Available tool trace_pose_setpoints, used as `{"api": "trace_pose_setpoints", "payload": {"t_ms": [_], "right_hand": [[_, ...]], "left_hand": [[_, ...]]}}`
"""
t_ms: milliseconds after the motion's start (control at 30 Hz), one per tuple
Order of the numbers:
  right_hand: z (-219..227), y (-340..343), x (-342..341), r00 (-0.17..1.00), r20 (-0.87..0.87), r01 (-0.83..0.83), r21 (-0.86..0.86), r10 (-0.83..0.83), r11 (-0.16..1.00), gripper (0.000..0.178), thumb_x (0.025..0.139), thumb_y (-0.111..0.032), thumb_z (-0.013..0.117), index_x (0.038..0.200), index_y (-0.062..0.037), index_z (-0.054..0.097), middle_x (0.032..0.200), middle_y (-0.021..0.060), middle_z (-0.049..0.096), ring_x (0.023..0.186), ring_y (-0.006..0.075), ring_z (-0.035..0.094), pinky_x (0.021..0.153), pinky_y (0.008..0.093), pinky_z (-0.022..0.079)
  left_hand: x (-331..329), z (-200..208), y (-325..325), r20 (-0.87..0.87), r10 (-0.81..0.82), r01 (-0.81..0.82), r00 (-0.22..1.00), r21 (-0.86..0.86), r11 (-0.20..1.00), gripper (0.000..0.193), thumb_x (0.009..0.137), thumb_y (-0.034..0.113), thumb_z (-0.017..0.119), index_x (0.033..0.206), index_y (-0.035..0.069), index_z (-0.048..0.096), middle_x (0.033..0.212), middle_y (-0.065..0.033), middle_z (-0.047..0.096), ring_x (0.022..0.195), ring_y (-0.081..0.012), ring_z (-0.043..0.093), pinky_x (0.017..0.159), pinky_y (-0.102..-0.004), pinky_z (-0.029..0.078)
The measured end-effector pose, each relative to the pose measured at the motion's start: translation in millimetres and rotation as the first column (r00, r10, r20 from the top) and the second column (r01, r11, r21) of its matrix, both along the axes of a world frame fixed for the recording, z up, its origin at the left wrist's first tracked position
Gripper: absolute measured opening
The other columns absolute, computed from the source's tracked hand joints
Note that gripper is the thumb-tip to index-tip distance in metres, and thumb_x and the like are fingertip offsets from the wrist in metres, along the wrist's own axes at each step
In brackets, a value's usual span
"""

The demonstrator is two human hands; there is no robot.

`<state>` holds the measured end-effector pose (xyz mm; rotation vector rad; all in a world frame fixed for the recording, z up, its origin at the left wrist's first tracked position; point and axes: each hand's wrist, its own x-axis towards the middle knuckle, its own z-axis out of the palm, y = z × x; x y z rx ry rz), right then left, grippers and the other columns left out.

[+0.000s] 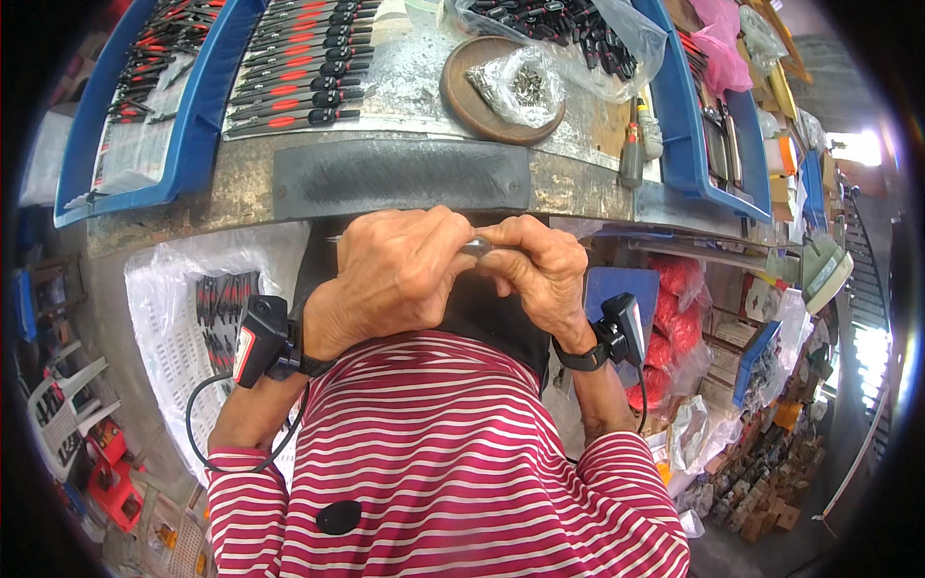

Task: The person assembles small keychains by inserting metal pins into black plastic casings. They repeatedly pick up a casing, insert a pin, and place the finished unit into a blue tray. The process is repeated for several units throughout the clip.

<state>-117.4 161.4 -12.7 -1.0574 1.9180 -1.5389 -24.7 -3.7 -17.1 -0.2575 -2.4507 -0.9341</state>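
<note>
My left hand (pixel 405 260) is closed, its fingers wrapped round a slim tool that they mostly hide. A dark, shiny rounded end (pixel 476 247) of it shows between my two hands. What looks like a thin tip pokes out on the far side of the left hand. Thumb and fingers of my right hand (pixel 535 255) pinch that rounded end. Both hands are held together just in front of the bench edge, near a dark flat strip (pixel 400 178). Beyond them, red-and-black handled tools (pixel 299 91) lie in a row on the bench.
A round wooden dish (pixel 462 91) holds a plastic bag of small metal parts (pixel 530 85). Behind it lies a bag of black parts (pixel 578 29). Blue bins (pixel 198 116) flank the bench. A screwdriver (pixel 632 154) lies right. A white basket (pixel 173 337) stands below left.
</note>
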Motion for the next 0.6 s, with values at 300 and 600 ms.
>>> {"api": "trace_pose_setpoints", "payload": {"t_ms": [300,600], "right_hand": [[-2.4,1.5,1.9,0.998,0.0,0.058,-0.028,-0.058,0.998,0.009,0.084,0.0,0.062,0.092,0.0041,0.063,0.064,0.0068,0.061,0.047,0.0092,0.053,0.044,0.023,0.041],[-7.3,-0.5,5.2,0.977,-0.175,0.103,-0.123,-0.123,0.987,0.011,0.083,0.0,0.064,0.093,0.0048,0.063,0.068,0.0073,0.062,0.048,0.0094,0.053,0.044,0.0231,0.041]], "left_hand": [[-2.8,1.2,3.7,-0.006,0.016,-0.016,1.0,-0.012,1.0,0.022,0.064,0.004,0.07,0.083,0.001,0.058,0.067,-0.0103,0.057,0.056,-0.0275,0.058,0.05,-0.0339,0.044],[-3.9,-2.2,8.8,-0.067,0.085,-0.084,0.994,0.009,0.996,0.023,0.064,0.009,0.07,0.081,0.005,0.056,0.068,-0.0071,0.055,0.058,-0.0238,0.058,0.05,-0.0333,0.043]]}}
